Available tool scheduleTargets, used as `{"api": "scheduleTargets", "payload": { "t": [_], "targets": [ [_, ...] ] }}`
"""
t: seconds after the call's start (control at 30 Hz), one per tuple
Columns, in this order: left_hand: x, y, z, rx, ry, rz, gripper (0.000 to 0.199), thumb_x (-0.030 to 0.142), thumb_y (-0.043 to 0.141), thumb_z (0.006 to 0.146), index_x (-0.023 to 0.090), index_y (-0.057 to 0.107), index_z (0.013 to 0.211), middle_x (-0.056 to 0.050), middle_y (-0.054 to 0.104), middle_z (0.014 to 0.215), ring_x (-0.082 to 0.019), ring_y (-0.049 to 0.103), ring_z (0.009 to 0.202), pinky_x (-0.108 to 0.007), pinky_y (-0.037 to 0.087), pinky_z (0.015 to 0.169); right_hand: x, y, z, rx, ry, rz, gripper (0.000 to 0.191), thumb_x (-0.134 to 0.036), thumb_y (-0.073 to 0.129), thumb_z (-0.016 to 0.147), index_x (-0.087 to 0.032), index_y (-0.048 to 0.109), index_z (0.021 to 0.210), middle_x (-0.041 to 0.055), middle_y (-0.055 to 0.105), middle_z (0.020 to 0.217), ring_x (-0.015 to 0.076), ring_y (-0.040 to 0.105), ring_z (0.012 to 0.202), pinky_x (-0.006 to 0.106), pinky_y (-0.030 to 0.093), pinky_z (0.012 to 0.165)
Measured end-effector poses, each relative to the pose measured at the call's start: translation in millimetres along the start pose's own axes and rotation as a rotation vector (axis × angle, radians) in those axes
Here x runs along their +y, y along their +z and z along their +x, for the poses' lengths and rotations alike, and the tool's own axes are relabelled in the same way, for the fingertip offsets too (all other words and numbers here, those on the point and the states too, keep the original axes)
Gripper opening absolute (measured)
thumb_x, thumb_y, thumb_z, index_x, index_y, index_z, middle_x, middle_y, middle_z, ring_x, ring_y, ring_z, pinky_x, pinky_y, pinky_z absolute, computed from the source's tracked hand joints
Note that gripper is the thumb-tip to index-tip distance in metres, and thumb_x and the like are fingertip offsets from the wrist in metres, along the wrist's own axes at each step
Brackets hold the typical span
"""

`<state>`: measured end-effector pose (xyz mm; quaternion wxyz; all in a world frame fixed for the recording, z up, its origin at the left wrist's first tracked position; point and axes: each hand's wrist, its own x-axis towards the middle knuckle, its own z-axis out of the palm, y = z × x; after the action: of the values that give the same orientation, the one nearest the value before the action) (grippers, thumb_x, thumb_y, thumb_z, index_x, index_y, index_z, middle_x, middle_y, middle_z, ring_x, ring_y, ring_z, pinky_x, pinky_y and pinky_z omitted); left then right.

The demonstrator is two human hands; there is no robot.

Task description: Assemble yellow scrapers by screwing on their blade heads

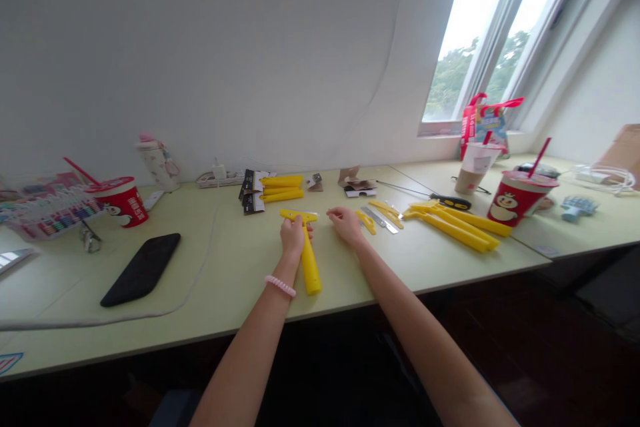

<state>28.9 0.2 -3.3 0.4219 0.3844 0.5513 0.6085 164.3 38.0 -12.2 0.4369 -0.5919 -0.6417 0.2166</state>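
My left hand (294,238) is closed round the neck of a yellow scraper (311,268), whose T-shaped head points away from me and whose handle reaches toward the desk's front edge. Just right of the scraper head is my right hand (345,224), fingertips pinched together; whatever they hold is too small to make out. Beside that hand lie metal blades (383,219) and small yellow plastic pieces (367,222). Farther right, several yellow scraper handles (455,227) rest in a pile.
Packaged yellow scrapers (281,187) lie at the back, near opened cardboard packaging (361,187). A screwdriver (451,201) lies behind the pile. Red cups (520,198) stand at both sides. A black phone (143,269) and a white cable (203,263) are on the left.
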Motion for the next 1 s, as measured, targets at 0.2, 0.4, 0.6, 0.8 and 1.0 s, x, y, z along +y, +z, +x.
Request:
{"api": "scheduleTargets", "payload": {
  "t": [0.2,0.4,0.6,0.8,1.0],
  "targets": [
    [1,-5.2,1,0.188,0.039,-0.078,0.013,0.027,0.042,0.071,0.015,0.047,0.072,-0.002,0.056,0.051,-0.012,0.049,0.035,-0.022,0.040,0.034,-9,20,-4,-0.089,-0.210,-0.326,0.028,-0.020,0.047,0.078,-0.020,0.064,0.100,0.0063,0.063,0.088,0.0176,0.055,0.086,0.027,0.039,0.075],
    [-1,-5.8,4,0.196,-0.014,-0.090,0.014,0.025,0.042,0.071,0.014,0.049,0.075,-0.003,0.056,0.052,-0.013,0.052,0.037,-0.023,0.041,0.035,-18,27,-3,-0.125,-0.280,-0.356,0.026,-0.017,0.043,0.082,-0.020,0.064,0.097,0.0065,0.061,0.094,0.0160,0.053,0.090,0.024,0.037,0.077],
    [-1,-4.8,4,0.177,-0.010,-0.094,0.012,0.024,0.041,0.071,0.014,0.048,0.072,-0.002,0.056,0.052,-0.011,0.050,0.035,-0.022,0.040,0.035,-17,27,-6,-0.126,-0.350,-0.374,0.018,-0.023,0.049,0.080,-0.018,0.066,0.084,0.0066,0.060,0.088,0.0160,0.052,0.087,0.024,0.036,0.076],
    [-1,-3.7,3,0.142,-0.034,-0.114,0.010,0.023,0.041,0.071,0.015,0.046,0.069,-0.001,0.055,0.050,-0.010,0.048,0.034,-0.021,0.040,0.035,-15,29,-2,-0.122,-0.322,-0.386,0.016,-0.020,0.051,0.076,-0.017,0.066,0.078,0.0067,0.062,0.083,0.0165,0.053,0.083,0.024,0.036,0.071],
    [-2,-2.8,4,0.132,-0.050,-0.108,0.012,0.024,0.040,0.073,0.014,0.047,0.070,-0.002,0.056,0.052,-0.010,0.048,0.034,-0.021,0.039,0.035,-13,25,0,-0.170,-0.203,-0.308,0.011,-0.016,0.054,0.068,-0.017,0.064,0.073,0.0044,0.065,0.078,0.0150,0.054,0.073,0.024,0.036,0.063]
  ]
}}
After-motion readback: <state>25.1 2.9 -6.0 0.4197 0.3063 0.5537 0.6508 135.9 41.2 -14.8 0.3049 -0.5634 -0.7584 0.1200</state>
